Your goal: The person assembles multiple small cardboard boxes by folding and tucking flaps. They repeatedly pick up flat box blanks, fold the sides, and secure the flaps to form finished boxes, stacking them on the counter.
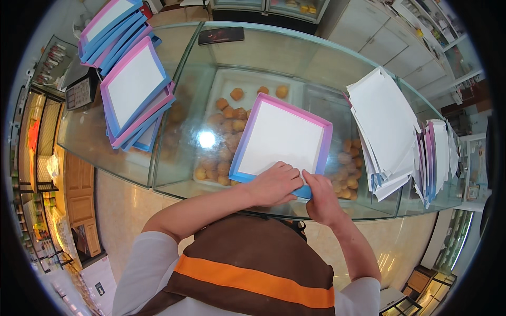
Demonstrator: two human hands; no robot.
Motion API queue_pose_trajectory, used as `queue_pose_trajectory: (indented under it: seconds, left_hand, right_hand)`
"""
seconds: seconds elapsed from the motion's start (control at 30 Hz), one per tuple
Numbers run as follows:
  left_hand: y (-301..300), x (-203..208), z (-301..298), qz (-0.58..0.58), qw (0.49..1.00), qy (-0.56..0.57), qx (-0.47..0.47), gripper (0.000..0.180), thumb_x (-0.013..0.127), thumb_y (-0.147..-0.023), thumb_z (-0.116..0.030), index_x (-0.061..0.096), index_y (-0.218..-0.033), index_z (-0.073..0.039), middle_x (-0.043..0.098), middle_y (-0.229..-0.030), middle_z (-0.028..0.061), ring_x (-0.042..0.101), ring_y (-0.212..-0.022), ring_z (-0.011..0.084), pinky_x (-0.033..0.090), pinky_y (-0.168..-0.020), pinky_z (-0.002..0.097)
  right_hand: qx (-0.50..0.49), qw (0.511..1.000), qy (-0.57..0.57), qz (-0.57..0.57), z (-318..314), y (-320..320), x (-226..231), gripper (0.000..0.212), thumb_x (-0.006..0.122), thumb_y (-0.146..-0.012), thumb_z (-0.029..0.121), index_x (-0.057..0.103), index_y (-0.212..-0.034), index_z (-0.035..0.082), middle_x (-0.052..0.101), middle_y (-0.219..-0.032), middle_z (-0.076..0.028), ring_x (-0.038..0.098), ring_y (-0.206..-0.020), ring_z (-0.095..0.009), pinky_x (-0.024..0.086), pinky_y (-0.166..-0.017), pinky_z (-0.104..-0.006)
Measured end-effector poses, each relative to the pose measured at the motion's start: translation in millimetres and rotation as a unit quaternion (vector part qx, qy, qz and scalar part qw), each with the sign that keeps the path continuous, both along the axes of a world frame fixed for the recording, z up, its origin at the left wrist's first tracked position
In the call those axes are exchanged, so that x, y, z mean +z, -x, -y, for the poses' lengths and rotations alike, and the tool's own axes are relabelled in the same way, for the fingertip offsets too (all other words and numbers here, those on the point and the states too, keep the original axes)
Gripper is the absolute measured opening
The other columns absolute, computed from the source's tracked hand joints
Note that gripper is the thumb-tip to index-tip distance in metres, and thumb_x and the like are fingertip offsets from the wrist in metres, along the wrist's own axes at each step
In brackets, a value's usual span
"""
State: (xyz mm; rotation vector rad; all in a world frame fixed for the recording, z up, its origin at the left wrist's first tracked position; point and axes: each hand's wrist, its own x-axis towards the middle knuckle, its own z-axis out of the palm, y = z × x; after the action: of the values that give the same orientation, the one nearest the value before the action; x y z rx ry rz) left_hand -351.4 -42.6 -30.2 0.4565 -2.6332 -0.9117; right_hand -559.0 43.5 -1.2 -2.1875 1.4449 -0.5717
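Observation:
A shallow square cardboard tray (287, 138), white inside with pink-to-blue walls, lies on the glass counter before me. My left hand (276, 184) is closed on its near wall, fingers curled over the edge. At the near right corner my right hand (322, 200) pinches the cardboard, its thumb and fingers close to the left hand's fingertips. Both hands hide part of that corner, and its folds cannot be made out. The other walls of the tray stand up.
Folded trays (134, 89) are stacked at the left, beside a calculator-like device (80, 95). Flat white cardboard sheets (385, 126) lie in a pile at the right. A dark phone (221, 35) rests at the far edge. Round brown pastries (226, 131) show beneath the glass.

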Motion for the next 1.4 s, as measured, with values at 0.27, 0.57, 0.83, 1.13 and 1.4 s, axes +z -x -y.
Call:
queue_pose_trajectory:
  seconds: [0.27, 0.57, 0.83, 1.13, 1.4]
  left_hand:
    - [0.4, 1.9, -0.1, 0.012, 1.000, 0.020, -0.008, 0.018, 0.075, -0.084, -0.022, 0.066, -0.094, -0.010, 0.056, -0.101, 0.0075, 0.055, -0.100, 0.0267, 0.043, -0.091, 0.0406]
    - [20.1, 0.5, -19.6, 0.040, 0.998, 0.051, -0.005, 0.010, 0.069, -0.083, -0.017, 0.069, -0.089, -0.010, 0.060, -0.099, 0.0070, 0.060, -0.095, 0.0254, 0.048, -0.083, 0.0389]
    - [20.8, -13.1, -25.5, 0.015, 0.999, 0.045, -0.008, 0.012, 0.069, -0.082, -0.017, 0.066, -0.088, -0.007, 0.058, -0.095, 0.0067, 0.060, -0.092, 0.0251, 0.051, -0.078, 0.0386]
    - [23.3, -3.6, -27.2, 0.000, 0.997, -0.016, 0.070, 0.032, 0.076, -0.078, -0.015, 0.061, -0.105, -0.007, 0.058, -0.102, 0.0108, 0.057, -0.097, 0.0304, 0.047, -0.085, 0.0408]
    - [48.6, 7.9, -20.5, 0.150, 0.977, -0.149, 0.032, 0.027, 0.075, -0.076, -0.013, 0.063, -0.099, -0.004, 0.062, -0.094, 0.0138, 0.063, -0.094, 0.0342, 0.052, -0.080, 0.0460]
  right_hand:
    - [-0.029, 0.999, 0.028, 0.032, -11.0, -2.2, 8.1, 0.083, 0.070, -0.065, -0.008, 0.047, -0.144, 0.001, 0.057, -0.125, -0.019, 0.054, -0.117, -0.042, 0.047, -0.097, -0.0468]
    - [-0.044, 0.996, 0.080, -0.024, -18.8, 14.6, -12.6, 0.041, 0.087, -0.061, 0.009, 0.062, -0.093, 0.004, 0.058, -0.111, -0.015, 0.059, -0.100, -0.037, 0.048, -0.085, -0.0465]
    - [-0.028, 0.994, 0.080, -0.064, -16.4, 8.1, -2.3, 0.030, 0.084, -0.067, 0.015, 0.064, -0.088, 0.006, 0.058, -0.112, -0.013, 0.059, -0.103, -0.036, 0.046, -0.086, -0.0471]
    - [-0.014, 0.992, 0.089, -0.090, -10.4, 15.4, 1.9, 0.029, 0.083, -0.069, 0.017, 0.060, -0.082, 0.004, 0.060, -0.121, -0.018, 0.059, -0.115, -0.040, 0.048, -0.090, -0.0484]
    - [-0.016, 0.994, 0.102, -0.037, -16.1, 17.2, -5.1, 0.031, 0.082, -0.063, 0.009, 0.062, -0.087, 0.003, 0.061, -0.114, -0.015, 0.061, -0.106, -0.038, 0.052, -0.084, -0.0458]
